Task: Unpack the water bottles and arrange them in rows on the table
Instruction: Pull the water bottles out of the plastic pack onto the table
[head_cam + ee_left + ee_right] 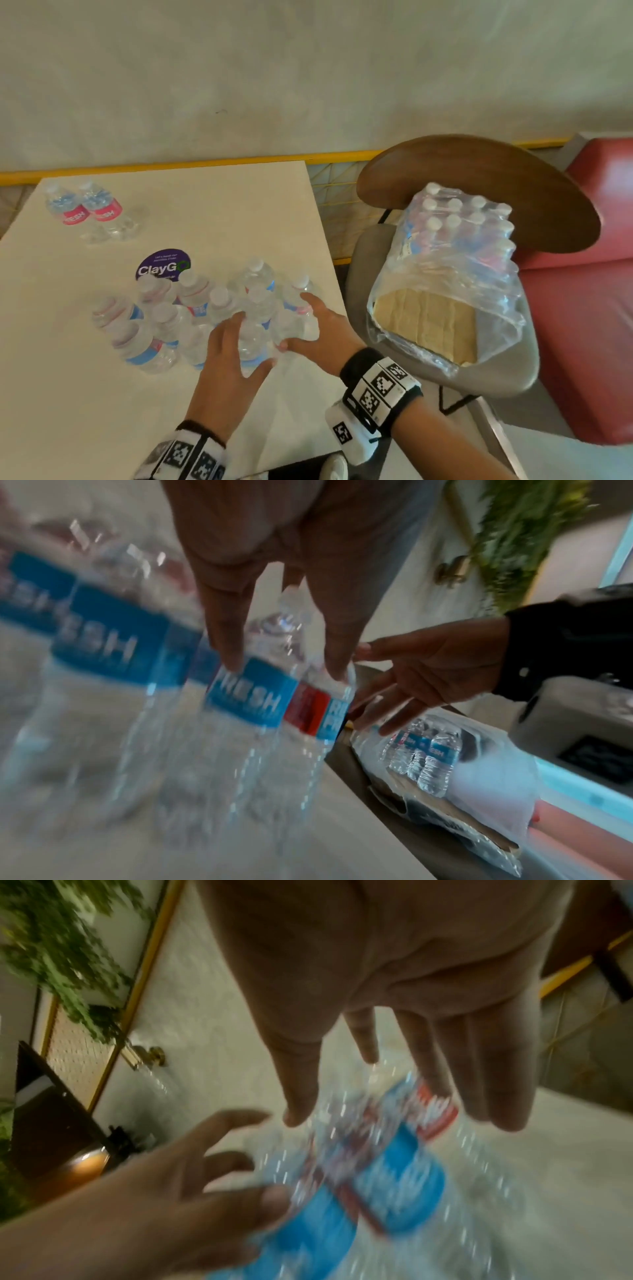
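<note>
Bottles stand bunched near the right edge of the white table in the head view, and my left hand and right hand reach in from either side with fingers spread and mostly straight, touching the nearest ones without closing round any. Two more bottles with pink labels stand at the table's far left corner, well apart from the cluster, and the torn plastic pack with the remaining bottles sits on the chair to the right. From the left wrist, blurred — my fingertips rest on the shoulder of a blue-labelled bottle, thumb and fingers splayed. From the right wrist, blurrier still, my fingers hang straight above a blue and red label — nothing gripped.
</note>
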The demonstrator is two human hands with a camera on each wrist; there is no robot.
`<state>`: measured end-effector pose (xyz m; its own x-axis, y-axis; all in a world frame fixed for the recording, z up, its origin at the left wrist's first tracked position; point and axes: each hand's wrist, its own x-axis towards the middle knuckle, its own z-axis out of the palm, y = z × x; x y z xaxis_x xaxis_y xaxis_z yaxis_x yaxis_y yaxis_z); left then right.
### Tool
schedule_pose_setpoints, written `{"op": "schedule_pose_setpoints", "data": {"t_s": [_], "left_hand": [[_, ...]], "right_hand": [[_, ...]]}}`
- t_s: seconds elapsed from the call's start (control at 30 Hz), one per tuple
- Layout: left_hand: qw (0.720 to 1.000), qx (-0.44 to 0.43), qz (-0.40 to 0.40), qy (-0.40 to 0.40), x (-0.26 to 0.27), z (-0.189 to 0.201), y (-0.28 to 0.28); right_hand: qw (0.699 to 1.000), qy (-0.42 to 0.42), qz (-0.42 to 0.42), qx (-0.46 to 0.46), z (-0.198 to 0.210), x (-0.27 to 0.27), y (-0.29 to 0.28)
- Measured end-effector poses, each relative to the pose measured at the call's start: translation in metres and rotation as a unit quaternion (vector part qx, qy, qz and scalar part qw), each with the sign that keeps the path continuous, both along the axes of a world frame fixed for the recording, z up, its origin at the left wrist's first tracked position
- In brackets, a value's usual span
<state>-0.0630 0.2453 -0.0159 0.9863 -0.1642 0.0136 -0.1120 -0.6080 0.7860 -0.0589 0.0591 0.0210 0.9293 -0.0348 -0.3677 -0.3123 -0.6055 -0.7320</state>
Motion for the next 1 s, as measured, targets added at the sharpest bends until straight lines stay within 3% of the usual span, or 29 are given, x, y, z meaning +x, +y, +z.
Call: {"op": "schedule_pose_setpoints", "data": {"t_s": [0.07, 0.13, 0.2, 0.3, 0.43, 0.57, 0.7, 0.8, 0.87, 0.93, 1.0], "left_hand": [[0.996, 0.087, 0.007, -0.004, 0.000, 0.019, 0.004], [0.985, 0.158, 0.013, -0.063, -0.001, 0.043, 0.000], [0.977, 0.145, -0.024, -0.158, -0.005, 0.069, -0.020], [0.953, 0.108, -0.181, -0.219, -0.011, 0.085, -0.071], [0.914, 0.098, -0.380, -0.105, -0.010, 0.062, -0.169], [0.873, 0.147, -0.465, -0.023, 0.010, 0.014, -0.254], [0.861, 0.230, -0.453, 0.008, 0.039, -0.014, -0.285], [0.886, 0.220, -0.408, 0.018, 0.052, -0.016, -0.291], [0.895, 0.210, -0.394, 0.019, 0.057, -0.016, -0.292], [0.895, 0.212, -0.391, 0.022, 0.059, -0.018, -0.293], [0.899, 0.211, -0.382, 0.022, 0.060, -0.020, -0.293]], "right_hand": [[0.998, 0.010, -0.052, -0.024, 0.010, -0.005, -0.035], [0.993, 0.006, -0.094, -0.069, 0.020, -0.011, -0.078], [0.981, 0.012, -0.123, -0.152, 0.024, -0.016, -0.122], [0.959, 0.075, -0.161, -0.219, 0.007, -0.019, -0.177], [0.953, 0.110, -0.175, -0.220, -0.012, -0.017, -0.210], [0.942, 0.102, -0.155, -0.280, -0.016, -0.008, -0.230], [0.910, 0.138, -0.241, -0.309, 0.000, 0.003, -0.248], [0.899, 0.120, -0.285, -0.310, -0.007, 0.010, -0.259], [0.909, 0.137, -0.238, -0.313, -0.045, 0.016, -0.279], [0.916, 0.167, -0.206, -0.301, -0.127, 0.034, -0.321], [0.924, 0.176, -0.186, -0.282, -0.152, 0.055, -0.335]]}}
